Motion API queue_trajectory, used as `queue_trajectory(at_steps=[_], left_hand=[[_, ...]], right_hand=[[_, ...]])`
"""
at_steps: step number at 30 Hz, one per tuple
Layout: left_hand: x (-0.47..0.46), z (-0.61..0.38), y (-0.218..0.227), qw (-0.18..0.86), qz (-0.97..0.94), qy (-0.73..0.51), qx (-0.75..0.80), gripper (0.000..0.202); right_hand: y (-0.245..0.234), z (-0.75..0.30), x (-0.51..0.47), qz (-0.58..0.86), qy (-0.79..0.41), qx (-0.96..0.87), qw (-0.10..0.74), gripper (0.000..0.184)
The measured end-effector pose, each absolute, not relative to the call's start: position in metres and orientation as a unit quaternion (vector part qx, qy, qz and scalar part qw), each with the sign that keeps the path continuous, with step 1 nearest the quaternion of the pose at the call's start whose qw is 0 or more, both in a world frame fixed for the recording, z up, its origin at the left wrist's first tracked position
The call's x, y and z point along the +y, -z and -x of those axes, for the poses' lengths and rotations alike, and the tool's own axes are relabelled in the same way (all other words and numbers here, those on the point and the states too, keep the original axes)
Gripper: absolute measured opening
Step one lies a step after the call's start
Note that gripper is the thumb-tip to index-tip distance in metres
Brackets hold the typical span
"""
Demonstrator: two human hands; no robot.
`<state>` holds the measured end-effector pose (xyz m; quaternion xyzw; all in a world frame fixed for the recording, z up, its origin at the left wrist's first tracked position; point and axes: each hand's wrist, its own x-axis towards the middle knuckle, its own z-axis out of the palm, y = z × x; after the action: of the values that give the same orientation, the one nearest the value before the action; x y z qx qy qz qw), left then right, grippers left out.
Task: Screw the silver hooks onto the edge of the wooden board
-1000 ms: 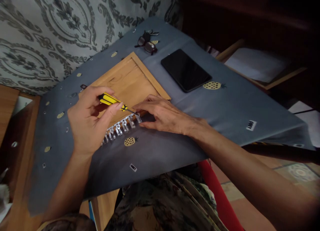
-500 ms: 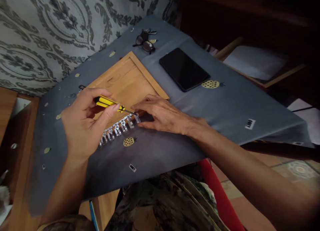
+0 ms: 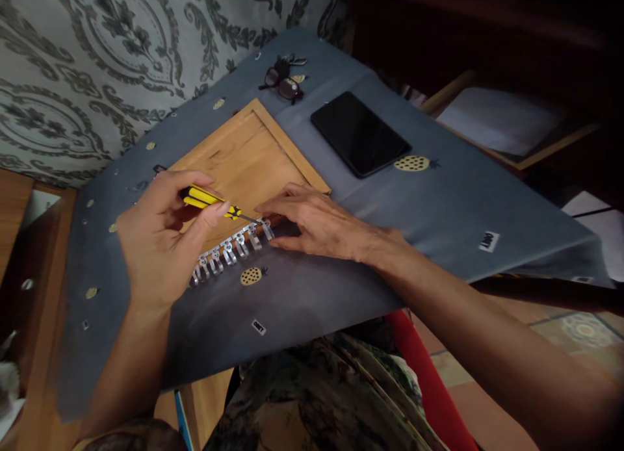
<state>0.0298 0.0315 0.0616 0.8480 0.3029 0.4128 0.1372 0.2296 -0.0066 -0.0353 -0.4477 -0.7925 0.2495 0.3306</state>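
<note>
At the end hook (image 3: 268, 229) of the metal rack (image 3: 240, 245) along the near edge of the wooden board (image 3: 248, 152), the screwdriver (image 3: 208, 198), pinched in the left hand (image 3: 158, 240), has drawn back slightly, suggesting lighter tip contact, while the right hand (image 3: 319, 227) brackets that hook, its grip unclear.
</note>
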Motion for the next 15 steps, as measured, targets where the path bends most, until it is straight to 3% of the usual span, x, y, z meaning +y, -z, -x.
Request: queue_trajectory(at_steps=[15], left_hand=[[0.0322,-0.0295,-0.0599,0.12,-0.851,-0.411,0.305,0.027]], right_hand=[[0.0353,-0.2295,-0.0067,0.454,-0.252,-0.788,0.33,0.041]])
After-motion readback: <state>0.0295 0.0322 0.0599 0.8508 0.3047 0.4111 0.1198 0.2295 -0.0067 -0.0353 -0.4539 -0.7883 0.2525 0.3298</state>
